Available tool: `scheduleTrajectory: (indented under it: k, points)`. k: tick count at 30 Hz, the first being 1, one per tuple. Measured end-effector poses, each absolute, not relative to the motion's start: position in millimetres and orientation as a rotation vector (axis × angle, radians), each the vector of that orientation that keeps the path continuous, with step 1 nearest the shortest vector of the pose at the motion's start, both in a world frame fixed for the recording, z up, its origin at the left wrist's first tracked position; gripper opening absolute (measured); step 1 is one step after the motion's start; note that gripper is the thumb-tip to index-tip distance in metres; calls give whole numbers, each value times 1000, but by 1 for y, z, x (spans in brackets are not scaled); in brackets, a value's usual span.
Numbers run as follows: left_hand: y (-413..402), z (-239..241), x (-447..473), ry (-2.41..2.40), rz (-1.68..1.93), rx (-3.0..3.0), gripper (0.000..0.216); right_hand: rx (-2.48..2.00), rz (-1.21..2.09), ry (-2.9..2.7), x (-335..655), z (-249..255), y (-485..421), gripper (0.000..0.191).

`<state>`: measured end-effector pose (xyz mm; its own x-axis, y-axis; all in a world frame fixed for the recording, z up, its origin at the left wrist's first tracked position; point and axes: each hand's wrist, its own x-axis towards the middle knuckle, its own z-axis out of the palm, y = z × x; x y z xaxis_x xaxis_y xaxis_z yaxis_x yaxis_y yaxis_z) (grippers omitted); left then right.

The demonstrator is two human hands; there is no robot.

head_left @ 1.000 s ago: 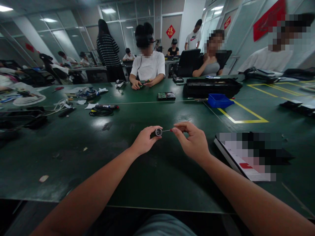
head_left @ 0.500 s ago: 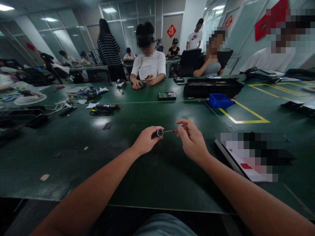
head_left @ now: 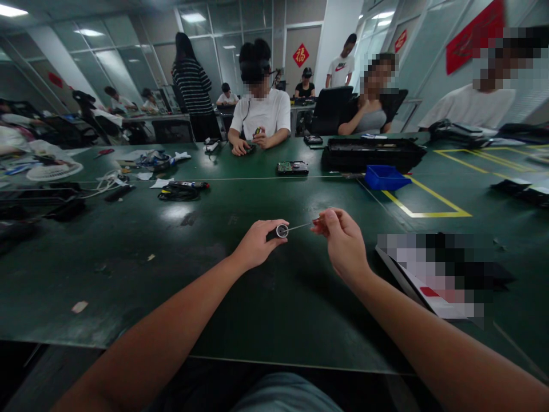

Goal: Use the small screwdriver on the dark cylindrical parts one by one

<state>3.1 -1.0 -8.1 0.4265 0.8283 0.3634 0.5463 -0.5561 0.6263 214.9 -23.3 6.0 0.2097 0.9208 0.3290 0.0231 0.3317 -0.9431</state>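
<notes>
My left hand (head_left: 256,245) is closed round a short black cylinder with a silvery rim (head_left: 282,231), its open end turned toward the right. Inside that end are small parts too fine to name. Between the fingers of my right hand (head_left: 345,243) is a thin screwdriver (head_left: 300,226) with a reddish handle, mostly covered by the fingers. Its shaft slants down to the left, and the tip reaches the cylinder's mouth. Whether the tip touches a part inside, I cannot tell. Both hands are above the green table (head_left: 274,309).
Right of my right arm lies a white box or booklet (head_left: 412,286), partly pixelated. Farther off are a blue bin (head_left: 386,178), a long black casing (head_left: 373,154), a hard drive (head_left: 292,167) and a coiled black cable (head_left: 182,191). A person (head_left: 259,114) sits opposite, handling small parts.
My right hand has moved slightly right, and its fingers have drawn together on the screwdriver handle. The shaft now slants more steeply. My left hand holds the cylinder almost in place.
</notes>
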Motion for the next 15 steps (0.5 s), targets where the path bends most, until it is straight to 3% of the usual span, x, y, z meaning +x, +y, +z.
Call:
scheduleTrajectory:
  k: [15]
  points:
    - [-2, -8, 4, 1227, 951, 2271, 36, -1140, 381, -1572, 211, 16, -42, 16]
